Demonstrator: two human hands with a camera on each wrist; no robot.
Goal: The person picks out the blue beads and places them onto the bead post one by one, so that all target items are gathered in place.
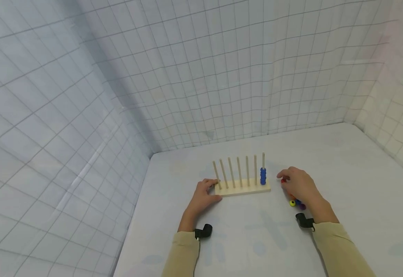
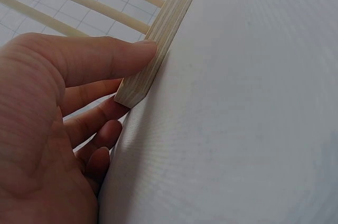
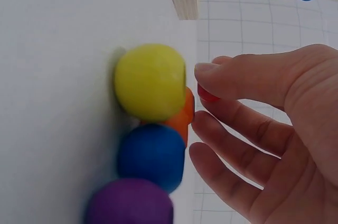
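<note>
A wooden peg stand (image 1: 242,189) with a row of upright rods stands on the table. Blue beads (image 1: 263,176) are stacked on its rightmost rod; the other rods are bare. My left hand (image 1: 201,197) grips the stand's left end, thumb along the front edge and fingers behind. To the right of the stand, my right hand (image 1: 301,186) pinches a red bead (image 3: 208,94) between thumb and fingers, most of it hidden by them. Beside that hand lie loose beads: yellow (image 3: 149,81), orange (image 3: 184,118), blue (image 3: 150,156) and purple (image 3: 131,203).
The white table (image 1: 257,246) meets grid-patterned cloth walls (image 1: 215,84) at the back and on both sides. Black wrist cameras (image 1: 206,230) with cables sit on both wrists.
</note>
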